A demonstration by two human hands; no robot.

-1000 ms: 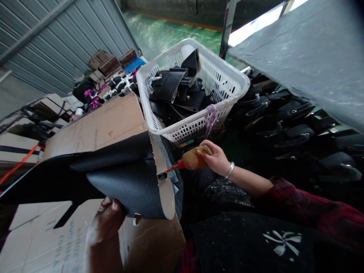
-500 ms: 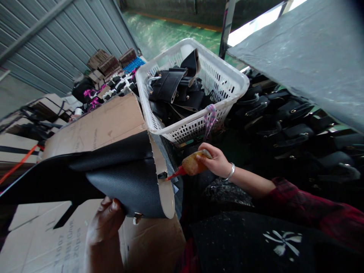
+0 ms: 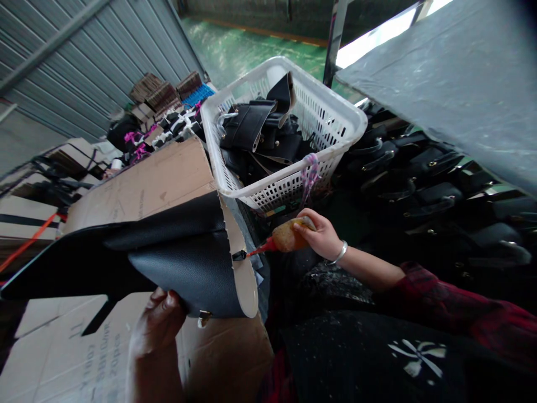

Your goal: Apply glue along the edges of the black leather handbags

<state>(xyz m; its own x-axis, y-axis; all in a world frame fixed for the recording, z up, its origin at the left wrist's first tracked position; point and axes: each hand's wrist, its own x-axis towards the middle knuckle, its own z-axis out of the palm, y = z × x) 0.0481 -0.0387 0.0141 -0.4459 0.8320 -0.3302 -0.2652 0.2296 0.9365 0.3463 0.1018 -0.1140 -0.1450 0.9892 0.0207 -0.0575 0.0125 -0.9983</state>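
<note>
A black leather piece [image 3: 184,274] with a beige inner side and a small metal clasp [image 3: 203,318] lies over cardboard, its cut edge facing right. My left hand [image 3: 161,322] grips its lower edge, with the thumb and fingertips closed on the leather. My right hand [image 3: 319,234] is wrapped round a squeeze bottle [image 3: 288,235] of yellowish-brown contents with a red nozzle. The nozzle points left, its tip at a small black tab [image 3: 239,256] on the beige edge.
A white plastic basket [image 3: 342,112] beyond my hands holds black leather pieces [image 3: 247,124]. Printed cardboard [image 3: 84,358] lies beneath the work. Several black bags [image 3: 436,196] sit at the right below a grey sheet [image 3: 457,84]. Stacked parts [image 3: 157,95] stand at the back left.
The bottle in my right hand has moved slightly up and right, its nozzle tip now by the black tab. My left hand and the leather have shifted only slightly.
</note>
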